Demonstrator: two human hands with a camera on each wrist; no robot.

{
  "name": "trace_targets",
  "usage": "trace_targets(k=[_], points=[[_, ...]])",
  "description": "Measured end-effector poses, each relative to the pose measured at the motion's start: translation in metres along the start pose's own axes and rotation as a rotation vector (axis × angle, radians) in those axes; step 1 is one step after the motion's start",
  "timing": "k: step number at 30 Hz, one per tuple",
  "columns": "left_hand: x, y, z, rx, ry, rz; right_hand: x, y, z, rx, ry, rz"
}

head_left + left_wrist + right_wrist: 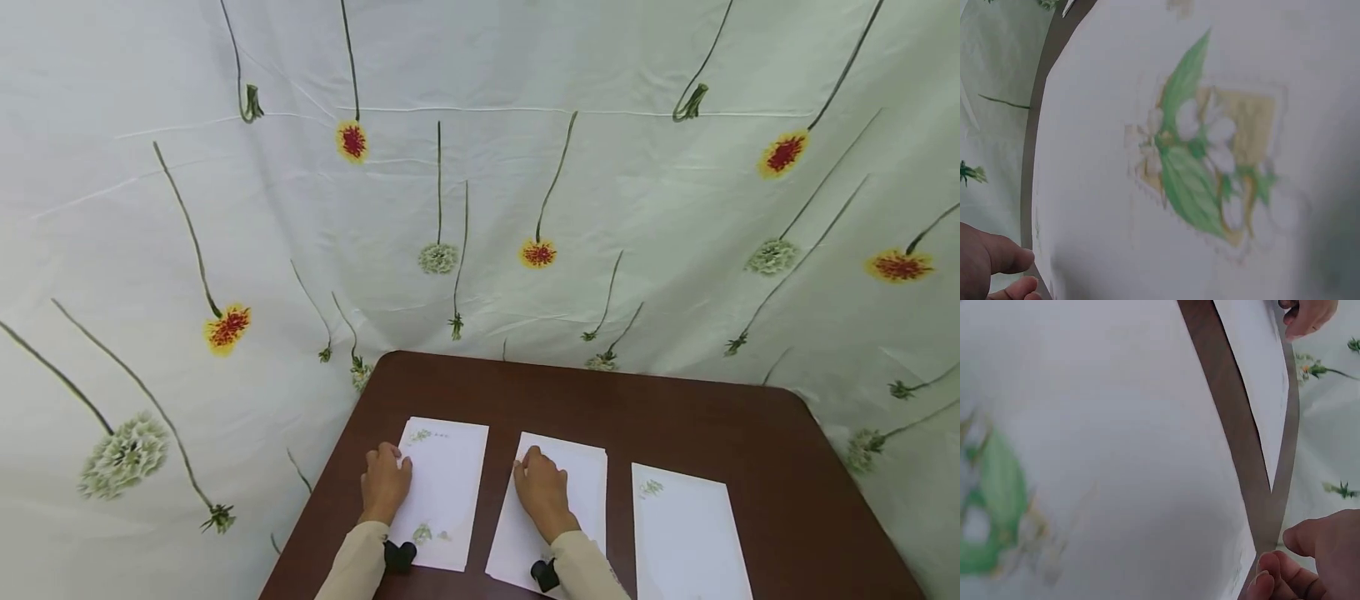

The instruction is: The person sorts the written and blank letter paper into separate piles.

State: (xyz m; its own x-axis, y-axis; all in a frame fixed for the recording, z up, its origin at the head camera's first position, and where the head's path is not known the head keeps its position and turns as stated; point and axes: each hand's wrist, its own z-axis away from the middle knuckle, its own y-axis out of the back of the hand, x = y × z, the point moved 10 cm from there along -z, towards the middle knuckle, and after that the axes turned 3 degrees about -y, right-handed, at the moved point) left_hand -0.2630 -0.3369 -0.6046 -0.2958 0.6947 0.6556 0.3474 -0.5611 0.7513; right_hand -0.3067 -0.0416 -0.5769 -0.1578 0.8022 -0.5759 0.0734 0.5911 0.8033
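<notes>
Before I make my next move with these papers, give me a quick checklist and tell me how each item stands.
1. Left hand at the left edge of the left white rectangular paper with green print: ok.
2. Right hand over the left side of the middle white rectangular paper: ok.
3. Right hand's fingers pinching that paper: cannot tell.
4. Left and middle papers apart: ok, a strip of the dark brown table shows between them.
5. Right white rectangular paper with green print free of both hands: ok.
6. Right paper fully visible in the head view: not ok, its lower edge is cut off.
</notes>
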Motion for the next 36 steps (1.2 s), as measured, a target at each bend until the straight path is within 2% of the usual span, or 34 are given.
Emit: trace_targets(k=[5,9,12,15,21,27,36], points=[[0.027,-0.011,0.004,-0.009,-0.068,0.001,0.028,0.021,0.0,0.038,-0.074,0.026],[0.055,-0.022,0.01,-0.004,-0.175,-0.001,0.05,0.037,0.001,0.075,-0.114,0.046],[0.077,-0.033,0.02,-0.014,-0.258,-0.006,0.067,0.046,0.003,0.089,-0.151,0.068],[0.095,-0.048,0.032,-0.055,-0.322,-0.02,0.082,0.051,0.007,0.081,-0.198,0.097],[0.124,-0.074,0.052,-0.172,-0.399,-0.013,0.102,0.057,0.012,0.028,-0.297,0.091],[0.136,-0.093,0.063,-0.245,-0.424,-0.001,0.117,0.06,0.019,-0.005,-0.385,0.082],[0.136,-0.109,0.068,-0.273,-0.427,-0.036,0.127,0.055,0.024,-0.059,-0.407,0.1]])
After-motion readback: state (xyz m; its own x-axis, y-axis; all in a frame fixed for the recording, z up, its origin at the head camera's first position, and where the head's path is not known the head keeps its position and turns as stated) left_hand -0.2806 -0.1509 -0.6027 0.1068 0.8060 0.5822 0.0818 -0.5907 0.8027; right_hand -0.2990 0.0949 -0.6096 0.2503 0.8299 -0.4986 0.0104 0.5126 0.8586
